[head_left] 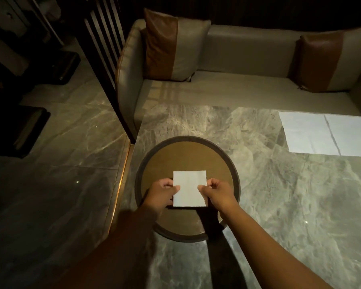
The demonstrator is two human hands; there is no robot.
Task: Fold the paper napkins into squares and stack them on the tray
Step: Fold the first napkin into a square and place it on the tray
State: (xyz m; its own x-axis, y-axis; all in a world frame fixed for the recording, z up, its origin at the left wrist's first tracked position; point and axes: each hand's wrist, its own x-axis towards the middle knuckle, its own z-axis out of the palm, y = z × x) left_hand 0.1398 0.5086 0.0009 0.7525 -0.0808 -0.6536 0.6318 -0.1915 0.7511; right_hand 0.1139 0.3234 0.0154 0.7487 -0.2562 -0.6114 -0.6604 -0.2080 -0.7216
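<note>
A white paper napkin [189, 188] folded into a square is held over the middle of a round brown tray [181, 155] with a dark rim. My left hand [162, 193] pinches its left edge between thumb and fingers. My right hand [216, 191] pinches its right edge the same way. The napkin casts a shadow on the tray just below it; I cannot tell whether it touches the tray. Unfolded white napkins [325, 134] lie flat on the marble table at the far right.
The tray sits near the left edge of a grey marble table [279, 195]. Beyond the table stands a beige sofa [238, 88] with two brown-and-beige cushions. To the left is marble floor and a dark slatted partition [104, 44].
</note>
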